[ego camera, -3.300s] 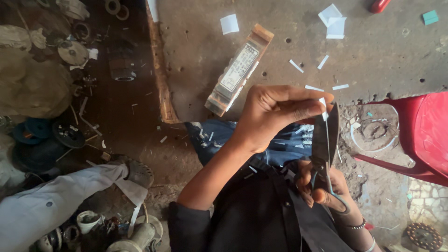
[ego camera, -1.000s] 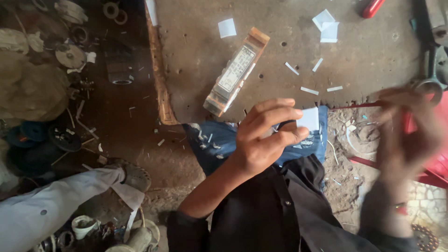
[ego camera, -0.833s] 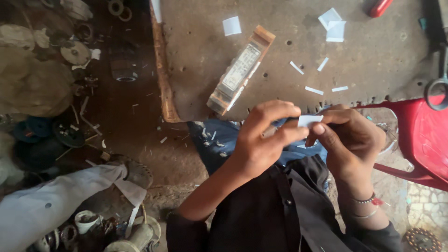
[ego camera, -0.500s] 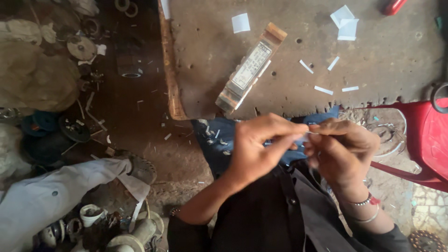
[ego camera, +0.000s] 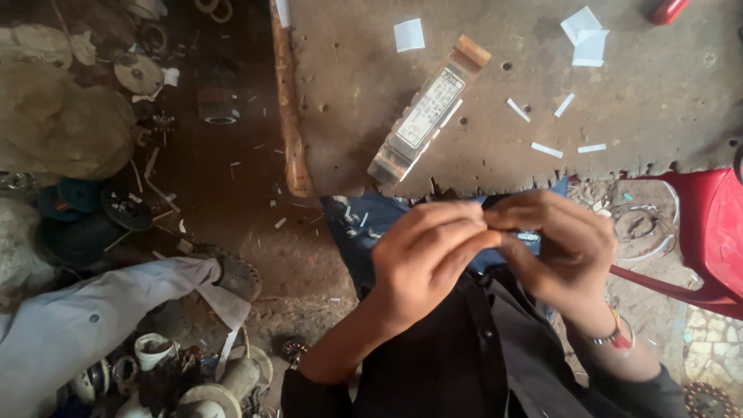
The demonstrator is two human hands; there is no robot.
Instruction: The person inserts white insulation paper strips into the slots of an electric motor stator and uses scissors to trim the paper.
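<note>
My left hand [ego camera: 429,255] and my right hand [ego camera: 559,246] meet fingertip to fingertip over my lap, just below the edge of the worn brown work slab [ego camera: 480,166]. Both pinch a small white paper piece [ego camera: 529,234]; only a sliver shows between the fingers and the rest is hidden. A blue cloth [ego camera: 362,232] lies under my hands on my dark clothes. My right wrist wears a bracelet.
On the slab lie a long clear plastic packet [ego camera: 428,108], white paper squares [ego camera: 409,35], and thin paper strips [ego camera: 547,149]. A red plastic seat [ego camera: 716,232] stands at the right. Another person's light trouser leg [ego camera: 85,325] and sandal [ego camera: 236,275] are lower left, among metal parts.
My right hand held scissors at the paper, swung out to the right, then came back without them. Both hands have closed together on the paper and lowered toward my lap.
</note>
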